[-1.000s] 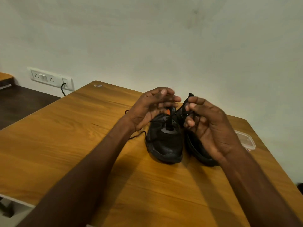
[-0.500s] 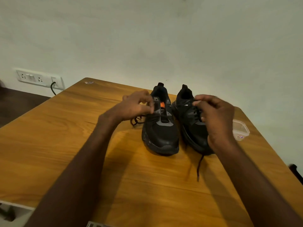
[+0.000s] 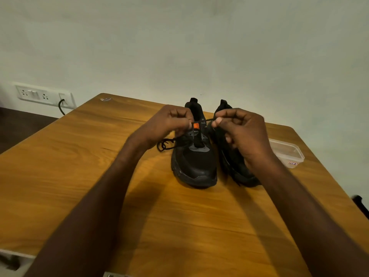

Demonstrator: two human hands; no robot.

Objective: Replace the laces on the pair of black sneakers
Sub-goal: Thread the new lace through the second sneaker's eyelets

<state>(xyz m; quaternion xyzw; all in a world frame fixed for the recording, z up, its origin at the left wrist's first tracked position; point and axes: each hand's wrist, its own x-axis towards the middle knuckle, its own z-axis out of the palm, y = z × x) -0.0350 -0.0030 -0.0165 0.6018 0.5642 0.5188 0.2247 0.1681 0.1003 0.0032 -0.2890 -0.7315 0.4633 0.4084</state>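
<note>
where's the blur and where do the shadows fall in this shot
Head view: right hand edges are smeared by motion, the black lace is thin and soft; arm shadows fall toward the viewer across the wooden table; wide-angle bending shows at the table's edges.

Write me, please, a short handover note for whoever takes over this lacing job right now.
Left hand pinches one end of the lace; right hand pinches the other, the lace stretched between them over the left sneaker.
Both sneakers stand side by side on the table, toes toward you; the right sneaker is half hidden by the right hand.
A loose lace lies left of the left sneaker.
Done: cannot tell how far the lacing has got.
Left: finish the left sneaker, then check the right.
</note>
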